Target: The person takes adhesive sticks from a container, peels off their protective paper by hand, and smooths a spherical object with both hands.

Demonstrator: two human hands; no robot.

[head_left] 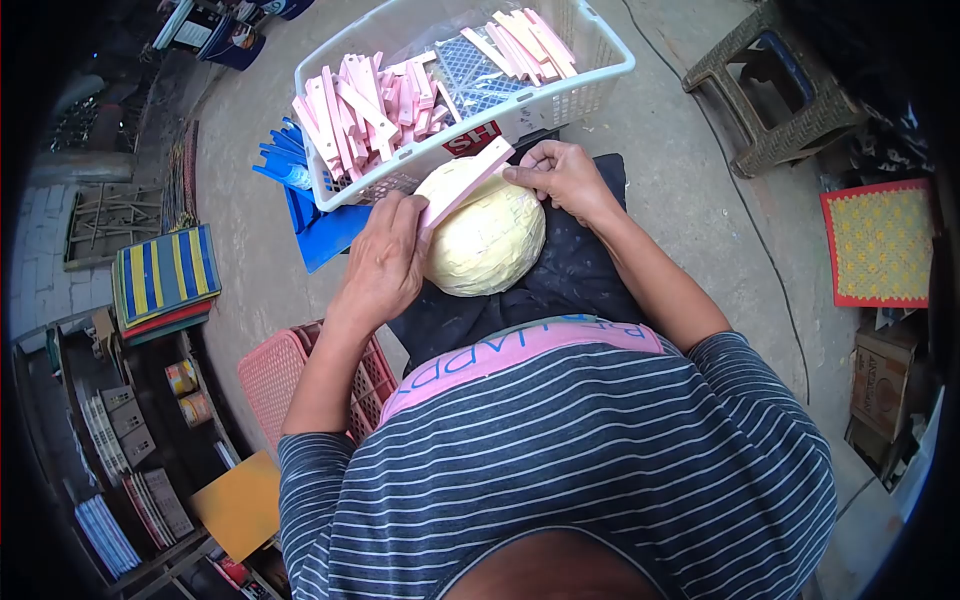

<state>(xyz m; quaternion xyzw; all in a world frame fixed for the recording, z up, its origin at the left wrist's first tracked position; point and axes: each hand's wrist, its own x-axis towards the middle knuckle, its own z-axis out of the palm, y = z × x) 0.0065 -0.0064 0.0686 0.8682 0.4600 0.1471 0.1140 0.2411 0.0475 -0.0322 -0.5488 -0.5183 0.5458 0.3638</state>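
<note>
A large pale-yellow ball with a rough surface of overlapping strips rests on dark cloth over my lap. My left hand is closed on the lower end of a flat pink stick, which slants up across the top of the ball and has a small dark hole near its far end. At the ball's upper right, my right hand is closed in a pinch. Its thumb points toward the stick, close to a pale edge at the ball's top; what the fingertips hold is too small to make out.
Just beyond my lap stands a white plastic basket with many pink sticks in it. Blue plastic pieces lie left of it, above a pink crate. A woven stool and a cable are at right.
</note>
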